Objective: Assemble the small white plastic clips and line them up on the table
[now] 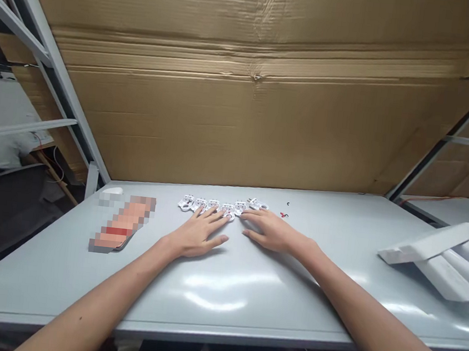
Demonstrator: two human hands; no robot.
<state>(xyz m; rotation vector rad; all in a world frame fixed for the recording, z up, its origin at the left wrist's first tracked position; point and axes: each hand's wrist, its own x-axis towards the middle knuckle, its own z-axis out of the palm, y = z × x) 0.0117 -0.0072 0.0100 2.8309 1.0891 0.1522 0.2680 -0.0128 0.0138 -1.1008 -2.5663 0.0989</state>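
Observation:
Several small white plastic pieces (187,203), each with a ring-shaped end and dark dots, lie in a row toward the back of the table. My left hand (200,232) reaches over the left and middle part of that row, its fingers spread flat and the fingertips touching or just above the pieces. Beside the row's right part is my right hand (268,229), fingers stretched out, tips at another white piece (240,207). A tilted white piece (257,204) shows just beyond the right fingers. Neither hand grasps anything that I can see.
Small red and black bits (284,215) lie right of the row. A blurred-out flat orange object (122,224) is on the table's left, near a white item (112,191). White box-like parts (439,258) stand at right. Cardboard (243,126) walls the back of the grey table (221,302).

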